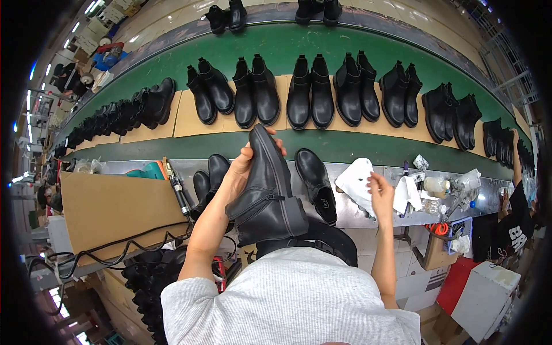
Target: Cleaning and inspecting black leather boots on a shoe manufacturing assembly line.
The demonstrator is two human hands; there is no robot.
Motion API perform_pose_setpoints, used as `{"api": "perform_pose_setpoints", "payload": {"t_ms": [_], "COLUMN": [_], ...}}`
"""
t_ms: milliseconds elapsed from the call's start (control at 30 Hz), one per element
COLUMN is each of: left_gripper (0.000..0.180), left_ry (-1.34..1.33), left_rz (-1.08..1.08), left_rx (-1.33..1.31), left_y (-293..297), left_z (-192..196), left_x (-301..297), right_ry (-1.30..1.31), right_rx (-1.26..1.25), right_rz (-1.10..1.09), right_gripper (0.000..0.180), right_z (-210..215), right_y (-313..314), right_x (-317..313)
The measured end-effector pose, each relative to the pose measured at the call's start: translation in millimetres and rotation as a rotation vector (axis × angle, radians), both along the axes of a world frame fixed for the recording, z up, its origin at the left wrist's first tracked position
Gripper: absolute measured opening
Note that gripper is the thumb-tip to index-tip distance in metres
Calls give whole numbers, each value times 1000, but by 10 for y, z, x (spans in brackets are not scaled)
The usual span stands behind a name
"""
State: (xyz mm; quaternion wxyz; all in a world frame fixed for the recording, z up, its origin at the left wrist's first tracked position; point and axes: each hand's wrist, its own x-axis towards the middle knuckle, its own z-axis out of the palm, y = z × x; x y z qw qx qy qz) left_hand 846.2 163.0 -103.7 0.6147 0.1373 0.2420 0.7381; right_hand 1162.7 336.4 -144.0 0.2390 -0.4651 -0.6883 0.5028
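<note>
My left hand [241, 164] is wrapped round a black leather ankle boot [261, 195], held up before my chest with its toe pointing away from me. The boot's side zipper and the edge of its sole and heel show. On the metal ledge, my right hand [382, 195] has its fingers bent together on the right edge of a white cloth [355, 181]; the fingertips are partly hidden. Between the two hands a single black shoe or boot [315, 178] lies with its opening toward me. Further dark boots [216, 172] stand behind my left forearm.
Pairs of black boots [310, 95] line cardboard on the green conveyor [322, 141]. Bottles [435, 185] and tools clutter the ledge at right. A cardboard sheet [115, 213] and coiled black cable [98, 253] are at left. A co-worker's arm [516, 155] reaches toward boots far right.
</note>
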Motion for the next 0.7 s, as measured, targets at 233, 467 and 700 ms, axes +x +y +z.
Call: {"api": "perform_pose_setpoints", "payload": {"t_ms": [233,467,700], "left_gripper": [96,88,86], "left_ry": [329,414,369], "left_rz": [-75,24,-38], "left_rx": [-120,-302,-287], "left_y": [13,-449,-133], "left_z": [-116,-335,-151], "left_x": [-296,-361,22], "right_ry": [-63,-6,-235], "right_rx": [-176,-49,-146], "right_rz": [349,-175,-699], "right_gripper": [28,27,50], "right_z": [-232,-93,-45], "right_y": [-484,-112,930], "right_x": [-274,188,1379]}}
